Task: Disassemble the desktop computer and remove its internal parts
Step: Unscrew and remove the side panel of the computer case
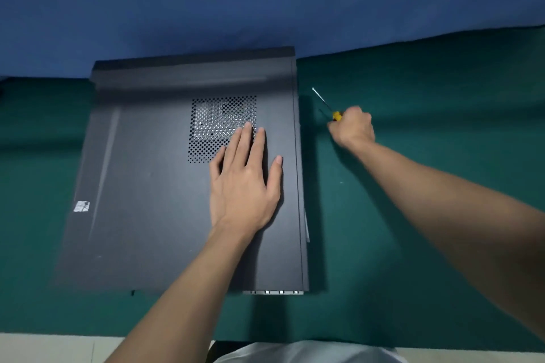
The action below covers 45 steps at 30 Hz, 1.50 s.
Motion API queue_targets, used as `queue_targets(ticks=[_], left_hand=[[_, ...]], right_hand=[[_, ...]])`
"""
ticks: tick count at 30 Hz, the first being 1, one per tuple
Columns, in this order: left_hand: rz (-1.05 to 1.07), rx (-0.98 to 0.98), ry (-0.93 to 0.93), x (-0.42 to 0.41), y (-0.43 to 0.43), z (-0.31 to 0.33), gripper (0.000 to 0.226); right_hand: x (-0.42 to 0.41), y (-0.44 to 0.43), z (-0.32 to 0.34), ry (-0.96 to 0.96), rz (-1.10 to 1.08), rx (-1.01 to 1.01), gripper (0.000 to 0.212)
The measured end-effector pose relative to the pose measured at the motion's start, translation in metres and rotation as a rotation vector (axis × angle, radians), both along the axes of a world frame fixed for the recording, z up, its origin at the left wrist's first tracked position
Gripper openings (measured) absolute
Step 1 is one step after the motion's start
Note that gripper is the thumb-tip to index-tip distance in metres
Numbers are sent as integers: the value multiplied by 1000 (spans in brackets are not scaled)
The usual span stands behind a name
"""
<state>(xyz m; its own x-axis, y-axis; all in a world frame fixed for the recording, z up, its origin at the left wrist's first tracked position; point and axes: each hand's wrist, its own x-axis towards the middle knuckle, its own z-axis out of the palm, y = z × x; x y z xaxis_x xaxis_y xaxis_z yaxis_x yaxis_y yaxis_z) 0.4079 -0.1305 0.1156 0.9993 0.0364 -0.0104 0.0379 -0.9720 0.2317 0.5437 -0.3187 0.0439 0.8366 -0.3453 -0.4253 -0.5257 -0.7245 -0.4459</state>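
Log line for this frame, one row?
computer case: closed, lying flat | left hand: flat on case | right hand: grips screwdriver beside case

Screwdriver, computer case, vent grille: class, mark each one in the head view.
screwdriver (336, 116), head view, yellow handle end.
computer case (147, 186), head view, bare side panel.
vent grille (212, 124), head view, perforated holes.

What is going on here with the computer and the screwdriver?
A person is getting ready to open a desktop computer. The computer lies on its side on a green cloth, with its side panel on and no inner parts out yet. The left hand rests flat on the panel, its fingers reaching the vent holes. The right hand grips a yellow-handled screwdriver just right of the computer, tip pointing away from the person.
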Motion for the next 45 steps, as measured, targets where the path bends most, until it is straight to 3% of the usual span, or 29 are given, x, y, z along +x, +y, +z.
queue_targets(ticks=[9,13,17,24,28,36,39,45], left_hand=[[12,0,-13,-1,0,-1,60],[9,-2,-15,-1,1,-1,60],[0,-33,-23,-1,2,0,59],[-68,-255,-62,-13,16,8,44],[-183,-261,-50,-45,29,10,43],[-254,-314,-68,-107,46,10,39],[-148,-419,-99,-129,45,11,31],[422,-482,-114,-165,25,17,28]], right_hand=[[28,20,-27,71,46,-159,25],[29,13,-13,92,7,-89,23],[9,-3,14,-9,-52,37,22],[-98,5,66,-184,-185,320,21],[-169,26,89,-259,-251,426,17],[-285,71,120,-322,-300,444,18],[-320,86,117,-292,-292,483,23],[-364,106,93,-184,-290,585,27]])
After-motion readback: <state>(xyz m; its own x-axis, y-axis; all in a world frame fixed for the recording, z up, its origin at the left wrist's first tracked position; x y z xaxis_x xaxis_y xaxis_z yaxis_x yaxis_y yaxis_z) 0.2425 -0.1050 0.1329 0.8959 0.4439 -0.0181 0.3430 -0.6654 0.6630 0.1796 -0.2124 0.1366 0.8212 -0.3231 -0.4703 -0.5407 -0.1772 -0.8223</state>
